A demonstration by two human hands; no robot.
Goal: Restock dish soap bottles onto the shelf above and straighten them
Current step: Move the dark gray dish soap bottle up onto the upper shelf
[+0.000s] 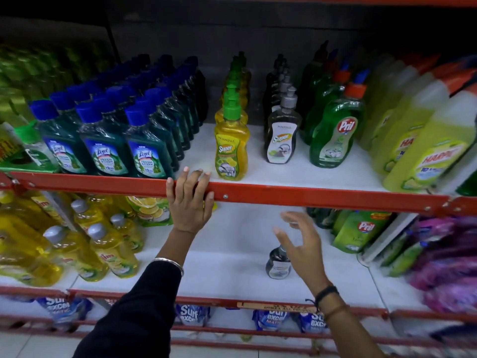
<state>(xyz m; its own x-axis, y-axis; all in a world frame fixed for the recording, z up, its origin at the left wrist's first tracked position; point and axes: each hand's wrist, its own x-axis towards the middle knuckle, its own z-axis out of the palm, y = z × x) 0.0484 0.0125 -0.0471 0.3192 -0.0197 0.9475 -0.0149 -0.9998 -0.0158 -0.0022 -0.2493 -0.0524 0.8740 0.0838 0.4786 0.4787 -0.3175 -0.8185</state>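
From the head view, the left hand point(189, 200) sits at centre frame, its fingers draped over the red front rail point(284, 196) of the upper shelf point(296, 174), closed loosely on the rail and holding no bottle. The right hand point(300, 244) hangs lower, right of centre, its grip open and empty, fingers spread just above a lone dark pump bottle point(277, 264) standing on the lower shelf point(232, 254).

This looks like the pick-up step: the right hand is poised to take that bottle. The next move calls for closing around its neck or body, lifting it clear of the rail, and setting it with the matching dark Patanjali row point(282, 135) on the upper shelf, right of centre.

That shelf also carries a yellow Patanjali row point(231, 148) at centre, Lysol bottles point(103, 146) at left, and green Pril bottles point(335, 135) and Harpic point(426, 156) at right. Yellow bottles point(77, 249) fill the lower shelf's left side.
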